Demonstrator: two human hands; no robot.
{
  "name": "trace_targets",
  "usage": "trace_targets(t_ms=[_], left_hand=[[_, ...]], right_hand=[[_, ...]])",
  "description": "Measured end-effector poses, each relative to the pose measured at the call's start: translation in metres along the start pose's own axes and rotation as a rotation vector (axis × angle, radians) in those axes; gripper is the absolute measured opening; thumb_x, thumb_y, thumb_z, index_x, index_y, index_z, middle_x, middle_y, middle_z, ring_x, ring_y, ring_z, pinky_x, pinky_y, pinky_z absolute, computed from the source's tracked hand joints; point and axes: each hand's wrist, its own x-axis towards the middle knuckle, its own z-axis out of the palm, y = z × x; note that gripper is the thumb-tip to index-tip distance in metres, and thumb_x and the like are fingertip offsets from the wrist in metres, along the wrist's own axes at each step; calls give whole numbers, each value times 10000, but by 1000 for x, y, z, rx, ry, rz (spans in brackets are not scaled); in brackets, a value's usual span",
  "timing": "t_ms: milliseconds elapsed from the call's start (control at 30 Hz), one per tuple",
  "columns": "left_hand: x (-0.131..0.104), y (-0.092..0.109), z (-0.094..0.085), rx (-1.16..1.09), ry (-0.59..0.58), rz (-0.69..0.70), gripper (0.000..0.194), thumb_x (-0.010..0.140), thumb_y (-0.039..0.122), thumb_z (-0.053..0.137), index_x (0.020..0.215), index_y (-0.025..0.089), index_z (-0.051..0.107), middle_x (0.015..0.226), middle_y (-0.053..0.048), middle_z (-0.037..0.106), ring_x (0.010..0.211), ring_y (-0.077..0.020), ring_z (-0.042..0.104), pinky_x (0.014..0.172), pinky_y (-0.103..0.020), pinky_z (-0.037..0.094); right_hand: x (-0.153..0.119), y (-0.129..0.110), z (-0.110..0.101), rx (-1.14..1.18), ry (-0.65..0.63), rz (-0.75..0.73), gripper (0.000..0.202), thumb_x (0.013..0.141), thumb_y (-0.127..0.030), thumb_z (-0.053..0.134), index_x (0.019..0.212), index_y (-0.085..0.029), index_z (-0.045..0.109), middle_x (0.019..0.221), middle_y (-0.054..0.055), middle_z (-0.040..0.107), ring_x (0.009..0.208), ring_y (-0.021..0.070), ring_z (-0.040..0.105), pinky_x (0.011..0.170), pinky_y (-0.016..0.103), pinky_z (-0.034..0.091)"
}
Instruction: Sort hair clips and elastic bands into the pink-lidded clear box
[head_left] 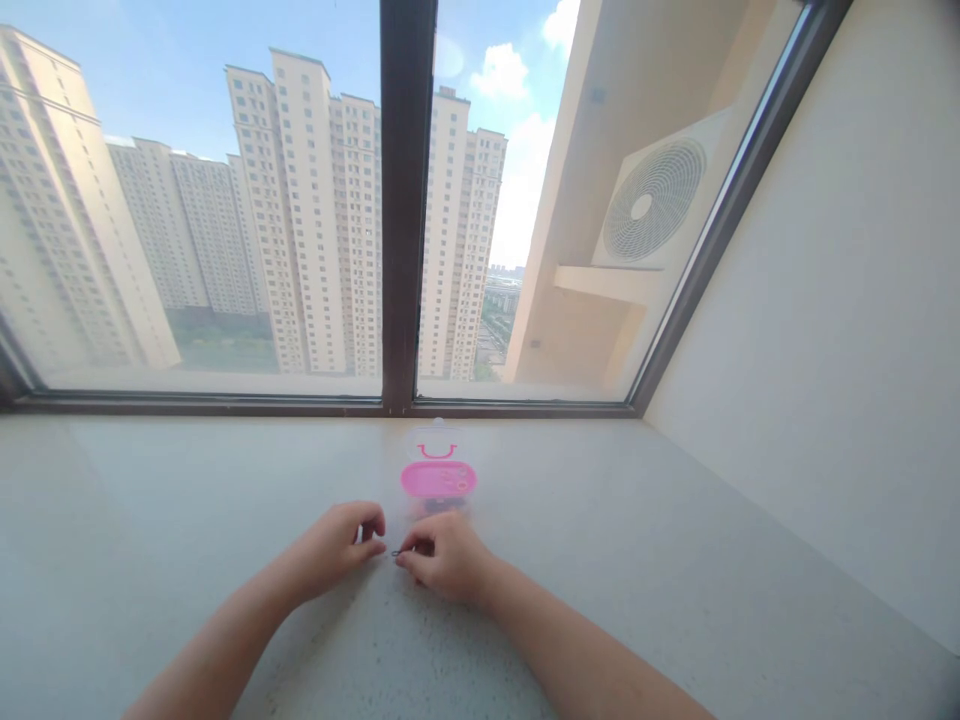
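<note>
My right hand (446,558) pinches a small dark loop (396,553) between thumb and fingertips, just above the pale speckled sill. Facing it from the left, my left hand (352,538) has its thumb and fingers apart with nothing visible between them. Just beyond my hands stands a small container with a pink rim (439,480) and see-through sides. Some dark items show through its lower part, too small to tell. Its clear lid (436,443), with a pink handle line, is raised at the back.
The pale sill (187,500) runs up to a window with a dark frame (405,220). A white wall (840,330) borders the right side. Outside are tall buildings and an air-conditioner unit (656,195).
</note>
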Motion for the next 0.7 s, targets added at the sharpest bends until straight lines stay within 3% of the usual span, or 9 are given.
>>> trace_targets(t_ms=[200, 400, 533, 633, 700], left_hand=[[0, -10, -4, 76, -44, -55, 100, 679, 201, 508, 694, 184, 605, 722, -19, 624, 705, -182, 551, 650, -257, 372], [3, -13, -4, 55, 59, -68, 152, 689, 174, 475, 747, 179, 615, 762, -38, 661, 730, -194, 582, 675, -272, 397], [4, -8, 3, 15, 113, -20, 195, 673, 120, 435, 740, 177, 609, 760, -35, 664, 736, -179, 592, 678, -258, 406], [3, 1, 9, 46, 143, 21, 191, 643, 91, 425, 702, 172, 588, 704, -25, 634, 685, -167, 567, 643, -248, 397], [3, 8, 11, 34, 171, 42, 175, 665, 100, 427, 697, 172, 583, 695, -25, 628, 674, -164, 561, 640, -249, 401]], right_hand=[[0, 5, -1, 28, -39, -2, 176, 800, -233, 579, 674, -148, 668, 567, 0, 623, 510, 90, 496, 520, 193, 357], [0, 7, -1, 134, -48, 21, 181, 827, -224, 528, 687, -143, 611, 556, -12, 585, 500, 80, 490, 533, 185, 373], [2, 3, -1, 479, -54, 84, 190, 829, -288, 493, 711, -146, 536, 574, -18, 546, 409, 66, 446, 417, 184, 321], [3, -2, -3, 833, -72, 82, 211, 805, -328, 487, 702, -144, 495, 576, -10, 522, 401, 74, 478, 360, 178, 255], [4, -3, -4, 936, -102, 85, 204, 783, -330, 509, 719, -136, 508, 587, -5, 526, 408, 77, 498, 350, 174, 239]])
